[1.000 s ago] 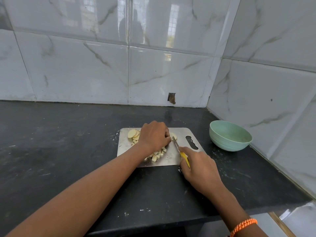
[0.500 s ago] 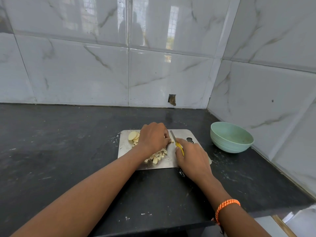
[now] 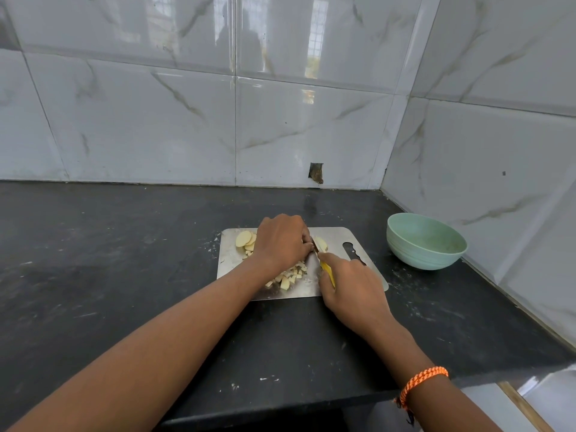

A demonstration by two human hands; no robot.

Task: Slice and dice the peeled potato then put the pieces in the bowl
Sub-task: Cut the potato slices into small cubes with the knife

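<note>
A steel cutting board (image 3: pixel 336 236) lies on the black counter. On its far left lie round potato slices (image 3: pixel 244 239); a heap of diced potato pieces (image 3: pixel 290 275) sits near its front edge. My left hand (image 3: pixel 282 240) curls over potato on the board, hiding what its fingers hold. One more potato slice (image 3: pixel 321 243) shows just right of the fingers. My right hand (image 3: pixel 352 285) grips a yellow-handled knife (image 3: pixel 327 269), its blade beside my left fingertips. The pale green bowl (image 3: pixel 425 241) stands empty to the right of the board.
The black counter (image 3: pixel 124 260) runs wide to the left, with tiled walls behind and on the right forming a corner. The counter's front edge is near my forearms. An orange braided band (image 3: pixel 420 381) is on my right wrist.
My right hand with the knife moved forward along the board towards my left fingers, then drew back slightly. My left hand stayed in place over the potato.
</note>
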